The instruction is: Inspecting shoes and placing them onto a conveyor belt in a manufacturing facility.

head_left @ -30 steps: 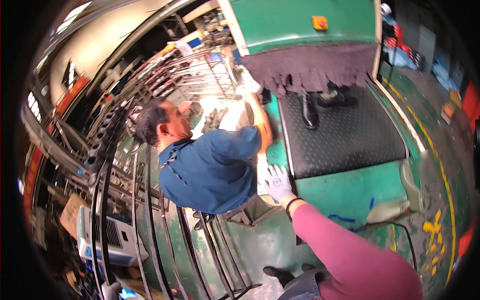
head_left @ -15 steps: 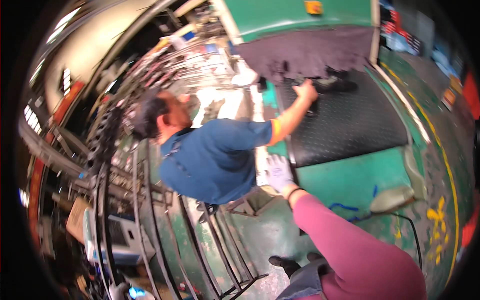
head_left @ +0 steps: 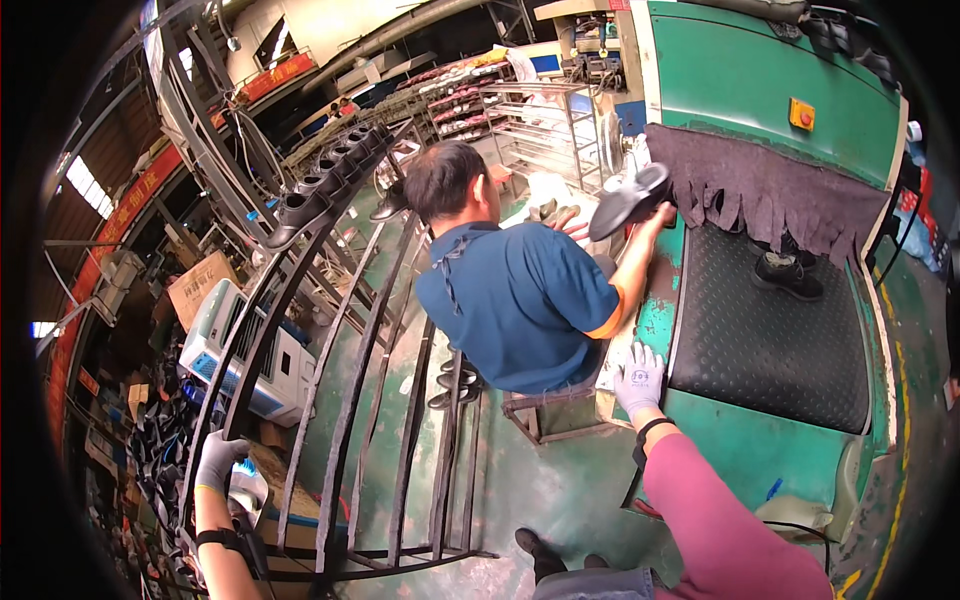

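My left hand (head_left: 218, 461), in a grey-white glove, is closed around a dark metal rail of the shoe rack (head_left: 262, 362) on the left. My right hand (head_left: 640, 380), gloved the same way, lies with fingers stretched out on the edge of the green machine table (head_left: 730, 425). It is beside the black ribbed conveyor belt (head_left: 770, 325). Between my hands, a co-worker in a blue shirt (head_left: 515, 300) sits facing away and holds up a black shoe (head_left: 630, 202). Black shoes (head_left: 788, 272) rest on the belt by the dark fringed curtain (head_left: 765, 180).
A row of black shoes (head_left: 330, 180) stands at the rack's far end. Behind the rack are a white cooler unit (head_left: 250, 350) and a cardboard box (head_left: 202, 287). The co-worker's stool (head_left: 555, 410) stands near my feet. A clear plastic container (head_left: 795, 512) sits at the table's near right.
My view has swung, bringing the rack and my left hand further in. The co-worker's hand has moved from over the belt to its left, now lifting a shoe. My right hand stays at the table edge.
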The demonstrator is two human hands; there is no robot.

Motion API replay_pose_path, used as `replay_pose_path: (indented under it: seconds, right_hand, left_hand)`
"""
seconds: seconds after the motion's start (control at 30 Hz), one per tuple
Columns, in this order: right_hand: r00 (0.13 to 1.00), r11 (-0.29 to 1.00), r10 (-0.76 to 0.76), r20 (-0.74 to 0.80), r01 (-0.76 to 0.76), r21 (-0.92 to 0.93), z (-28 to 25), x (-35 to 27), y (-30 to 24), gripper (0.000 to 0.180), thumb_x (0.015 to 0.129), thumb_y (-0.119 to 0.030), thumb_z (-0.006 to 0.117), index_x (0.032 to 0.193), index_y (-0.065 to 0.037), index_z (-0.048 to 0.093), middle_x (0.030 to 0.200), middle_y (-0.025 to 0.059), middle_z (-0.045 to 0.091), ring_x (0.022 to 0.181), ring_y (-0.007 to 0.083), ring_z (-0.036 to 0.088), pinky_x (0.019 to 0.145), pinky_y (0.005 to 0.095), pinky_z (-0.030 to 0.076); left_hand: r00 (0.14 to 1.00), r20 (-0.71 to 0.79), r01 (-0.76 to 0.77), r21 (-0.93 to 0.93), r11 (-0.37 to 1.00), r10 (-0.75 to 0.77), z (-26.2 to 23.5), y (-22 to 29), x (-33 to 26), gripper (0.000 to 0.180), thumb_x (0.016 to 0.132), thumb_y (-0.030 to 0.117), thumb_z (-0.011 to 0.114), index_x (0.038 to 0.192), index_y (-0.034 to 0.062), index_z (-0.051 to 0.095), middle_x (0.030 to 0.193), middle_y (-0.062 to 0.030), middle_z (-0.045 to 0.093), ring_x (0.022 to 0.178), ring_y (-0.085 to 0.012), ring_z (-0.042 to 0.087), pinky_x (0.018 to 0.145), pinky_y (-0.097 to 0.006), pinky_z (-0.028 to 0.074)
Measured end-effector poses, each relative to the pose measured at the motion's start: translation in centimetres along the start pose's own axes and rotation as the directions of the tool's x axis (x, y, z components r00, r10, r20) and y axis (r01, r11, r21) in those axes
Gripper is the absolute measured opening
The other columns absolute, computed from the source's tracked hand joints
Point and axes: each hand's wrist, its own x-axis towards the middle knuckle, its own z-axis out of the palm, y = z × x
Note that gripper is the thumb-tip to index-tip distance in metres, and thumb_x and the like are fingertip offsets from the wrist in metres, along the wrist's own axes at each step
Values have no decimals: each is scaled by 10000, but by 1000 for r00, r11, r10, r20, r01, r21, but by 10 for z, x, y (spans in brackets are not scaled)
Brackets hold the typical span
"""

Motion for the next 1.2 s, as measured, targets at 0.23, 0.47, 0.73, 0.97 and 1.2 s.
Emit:
replay_pose_path:
  seconds: [0.23,0.47,0.73,0.97,1.2]
  right_hand:
    - [998,1000,-5,-64,5,-6,2,0,5,571,935,-393,572,1425,-100,560,1533,146,478,1410,327,421,1177,511,261]
    - [999,1000,2,-39,-1,16,0,-1,2,556,937,-395,576,1404,-93,573,1534,141,477,1401,328,427,1175,517,265]
    - [999,1000,7,-39,-6,17,3,1,2,551,948,-407,555,1402,-95,575,1534,133,480,1406,318,420,1169,514,261]
    - [1000,1000,18,8,-18,-4,-2,0,0,571,946,-390,556,1426,-81,533,1536,124,470,1418,295,410,1183,508,256]
    - [999,999,32,5,-32,-4,3,2,3,574,971,-399,529,1448,-80,514,1558,126,451,1443,294,389,1195,514,240]
  left_hand:
    - [1000,26,6,4,1000,-6,3,9,-2,168,712,50,720,862,-17,688,707,-58,667,583,-158,621,572,-300,512]
    - [1000,20,22,-1,1000,-22,2,8,-4,147,715,50,747,827,-21,684,713,-58,671,585,-165,631,586,-305,524]
    - [1000,27,3,13,1000,-3,-1,2,3,140,719,63,740,813,-14,669,696,-59,654,572,-161,619,563,-304,511]
    - [1000,5,9,32,999,-9,-1,0,2,134,737,77,737,809,-8,664,686,-63,649,560,-167,620,547,-304,510]
    - [1000,4,-6,18,1000,6,3,3,2,147,740,78,747,827,-20,681,695,-70,663,563,-175,630,552,-304,514]
